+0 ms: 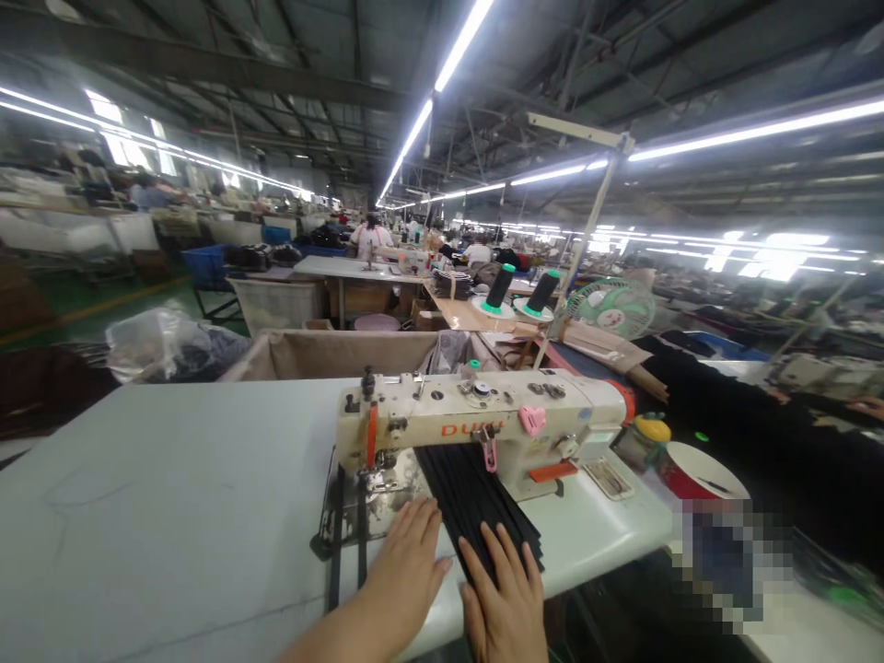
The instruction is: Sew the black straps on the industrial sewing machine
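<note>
While both hands lie flat on the work, the black strip stack (476, 502) sits on the machine bed, running from under the arm of the sewing machine (483, 428) back toward the table edge. Left hand (407, 566): open, fingers spread narrow, palm down on the table w/ fingertips at the stack's left edge. Right hand (507, 599): open, flat, pressing on the stack's near end; nothing gripped by either.

Step, as judged: aligning/feeding strips toward the needle area (377, 465); stitching prob. not yet under way. Two thin black straps (345, 543) lie just left of the stack, below the presser foot. Next move would call for keeping edges square and fingertips well clear of the needle.

Surface: pale grey table (172, 497), bare on the left. Right of machine: small bottle w/ yellow cap (645, 437), red-rimmed tub (697, 474), dark fabric beyond. Behind: two thread cones (521, 295), green fan (611, 308), cloth bin (331, 354), plastic bag (158, 345).

Room: large factory hall, long ceiling strip lights, rows of benches; other workers far off, blurred.
</note>
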Motion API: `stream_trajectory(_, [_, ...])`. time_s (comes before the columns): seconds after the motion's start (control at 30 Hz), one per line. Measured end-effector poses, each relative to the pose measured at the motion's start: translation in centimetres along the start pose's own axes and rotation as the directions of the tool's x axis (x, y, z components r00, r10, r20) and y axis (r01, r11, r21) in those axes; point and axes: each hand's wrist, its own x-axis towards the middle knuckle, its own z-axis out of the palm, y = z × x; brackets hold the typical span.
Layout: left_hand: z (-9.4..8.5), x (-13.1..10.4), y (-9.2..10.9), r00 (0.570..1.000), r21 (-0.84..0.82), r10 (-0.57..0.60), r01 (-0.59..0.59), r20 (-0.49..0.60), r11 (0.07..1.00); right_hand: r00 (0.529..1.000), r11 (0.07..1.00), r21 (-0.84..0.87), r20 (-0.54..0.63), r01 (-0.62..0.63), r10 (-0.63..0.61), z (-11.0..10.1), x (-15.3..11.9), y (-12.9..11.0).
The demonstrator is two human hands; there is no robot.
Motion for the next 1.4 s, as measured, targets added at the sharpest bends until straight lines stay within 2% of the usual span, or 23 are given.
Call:
stream_trajectory(0.2, [-2.6,3.6,0.6,0.987,-0.111,-0.034,0.052,0.157,0.992,0.985,0.985,0.039,-0.025,-0.169,0.17,2.1,2.6,-0.7])
stream_trajectory(0.33, [-3.7,4.5,0.2,0.977,-0.176,-0.032,0.07,0.211,0.982,0.986,0.985,0.076,-0.063,-0.153,0.158,2.4,3.0,-0.8])
stream_trajectory(0.43, [-4.1,3.5,0.3,0.988,-0.218,-0.008,0.043,0.156,0.975,0.981,0.982,0.122,-0.114,-0.146,0.16,1.7,3.2,-0.7])
stream_trajectory(0.5, [-4.8,2.4,0.6,0.995,-0.269,0.035,-0.008,0.098,0.963,0.973,0.972,0.143,-0.103,-0.189,0.204,0.9,3.6,-0.7])
stream_trajectory(0.6, [-6.5,0.5,0.5,0.994,-0.364,0.108,-0.113,-0.033,0.925,0.953,0.953,0.101,-0.073,-0.286,0.294,0.2,4.5,-0.7])
stream_trajectory(0.67, [-7.8,-0.6,0.0,0.984,-0.39,0.108,-0.157,-0.144,0.907,0.944,0.947,0.031,-0.072,-0.32,0.321,0.3,5.1,-0.5])
stream_trajectory(0.73, [-8.9,-1.7,-1.1,0.967,-0.384,0.062,-0.156,-0.246,0.91,0.947,0.946,-0.041,-0.039,-0.321,0.32,0.8,5.8,-0.3])
stream_trajectory(0.83, [-10.0,-3.0,-3.5,0.932,-0.385,-0.106,-0.038,-0.346,0.922,0.94,0.939,-0.106,0.065,-0.326,0.334,1.2,6.8,0.0])
stream_trajectory(0.93, [-10.5,-4.0,-6.4,0.877,-0.413,-0.316,0.153,-0.362,0.898,0.928,0.938,-0.109,0.146,-0.33,0.344,0.6,7.9,-0.2])
stream_trajectory(1.0, [-10.6,-4.5,-8.4,0.858,-0.41,-0.39,0.239,-0.336,0.88,0.914,0.932,-0.114,0.186,-0.343,0.359,0.0,8.6,-0.6])
stream_trajectory(1.07, [-10.4,-4.6,-10.1,0.878,-0.374,-0.381,0.262,-0.29,0.89,0.901,0.927,-0.129,0.22,-0.353,0.374,-0.6,9.1,-1.0])
stream_trajectory(1.17, [-10.0,-4.2,-11.7,0.928,-0.293,-0.305,0.237,-0.214,0.926,0.901,0.942,-0.122,0.276,-0.312,0.334,-1.0,9.7,-1.7])
stream_trajectory(1.3, [-9.4,-2.9,-11.9,0.967,-0.279,-0.189,0.137,-0.169,0.951,0.893,0.952,-0.117,0.33,-0.284,0.307,-1.1,10.0,-2.4])
stream_trajectory(1.4, [-8.7,-2.2,-11.4,0.971,-0.282,-0.098,0.034,-0.219,0.959,0.879,0.946,-0.123,0.35,-0.299,0.323,-1.2,10.2,-2.5])
